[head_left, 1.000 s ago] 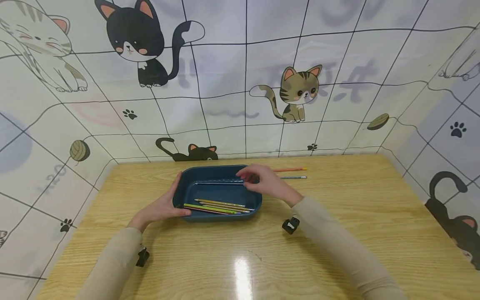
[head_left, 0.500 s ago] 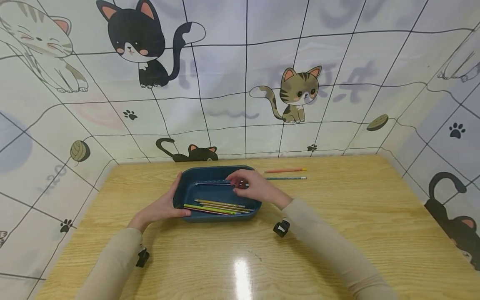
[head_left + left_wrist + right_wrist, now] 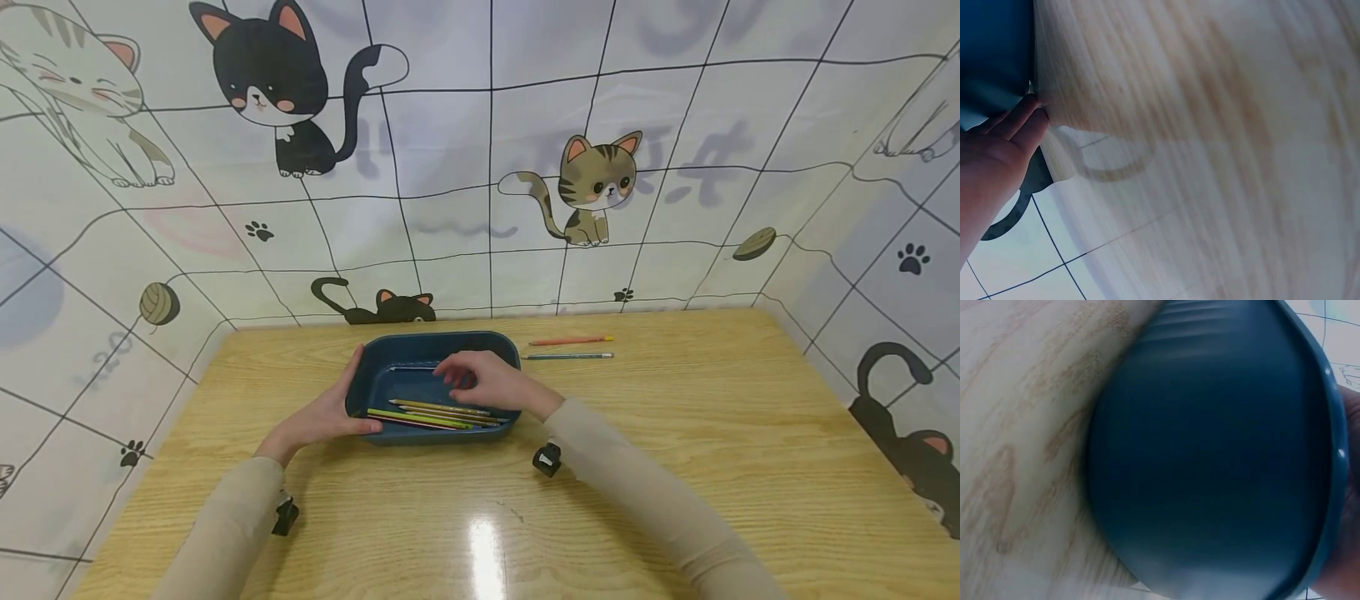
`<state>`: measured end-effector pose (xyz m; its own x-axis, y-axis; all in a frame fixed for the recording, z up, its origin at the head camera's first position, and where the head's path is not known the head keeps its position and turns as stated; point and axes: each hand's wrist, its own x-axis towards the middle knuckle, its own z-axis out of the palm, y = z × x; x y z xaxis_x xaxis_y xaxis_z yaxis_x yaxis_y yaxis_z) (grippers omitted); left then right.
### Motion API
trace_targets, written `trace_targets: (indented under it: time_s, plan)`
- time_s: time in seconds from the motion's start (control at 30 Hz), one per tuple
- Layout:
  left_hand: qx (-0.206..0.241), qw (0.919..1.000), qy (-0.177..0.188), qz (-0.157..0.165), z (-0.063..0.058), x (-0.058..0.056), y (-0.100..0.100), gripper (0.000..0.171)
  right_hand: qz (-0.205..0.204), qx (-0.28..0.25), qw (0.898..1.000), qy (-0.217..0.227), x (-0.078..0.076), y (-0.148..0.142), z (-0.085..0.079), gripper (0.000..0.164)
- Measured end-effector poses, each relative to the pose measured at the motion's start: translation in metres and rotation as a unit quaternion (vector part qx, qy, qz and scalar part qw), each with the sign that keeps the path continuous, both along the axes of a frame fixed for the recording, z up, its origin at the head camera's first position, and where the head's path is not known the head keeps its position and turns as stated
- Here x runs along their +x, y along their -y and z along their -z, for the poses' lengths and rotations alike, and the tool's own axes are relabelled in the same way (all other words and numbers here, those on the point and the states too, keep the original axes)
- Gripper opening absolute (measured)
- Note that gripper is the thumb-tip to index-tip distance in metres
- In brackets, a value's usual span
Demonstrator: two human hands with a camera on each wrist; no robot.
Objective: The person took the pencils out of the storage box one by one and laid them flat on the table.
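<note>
A dark blue rectangular box (image 3: 438,435) with rounded corners stands on the wooden table. My left hand (image 3: 322,411) holds its left end, thumb at the near left corner and the other fingers along the end wall. Over the box's right part hovers my right hand (image 3: 491,385), fingers loosely bent, with a gap between thumb and index finger and nothing visible in it. Just left of those fingertips lies a slim dark pencil (image 3: 411,367) near the back wall; its right part is hidden. Several yellow, green and dark pencils (image 3: 438,410) lie along the box's near side.
To the right of the box, an orange pencil (image 3: 570,341) and a blue-grey pencil (image 3: 572,357) lie on the table (image 3: 675,400). A white cloth wall with printed cats (image 3: 450,208) rises behind the table's far edge.
My right hand has moved left over the box, uncovering more of the two pencils on the table. The left hand and the box stay where they were.
</note>
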<state>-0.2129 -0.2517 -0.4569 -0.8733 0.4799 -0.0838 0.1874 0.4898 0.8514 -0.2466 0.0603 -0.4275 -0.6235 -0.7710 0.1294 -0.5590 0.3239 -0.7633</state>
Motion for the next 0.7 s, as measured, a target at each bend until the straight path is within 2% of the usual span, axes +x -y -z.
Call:
trace_targets:
  time_s: [0.4, 0.7]
  plan:
    - [-0.01, 0.9999, -0.005, -0.002, 0.001, 0.0, 0.001, 0.126, -0.026, 0.052, 0.998, 0.018, 0.001, 0.014, 0.007, 0.035]
    - [-0.008, 1.0, -0.005, -0.003, 0.001, 0.0, 0.0, 0.125, -0.015, 0.104, 0.994, 0.014, -0.002, 0.021, 0.012, 0.038]
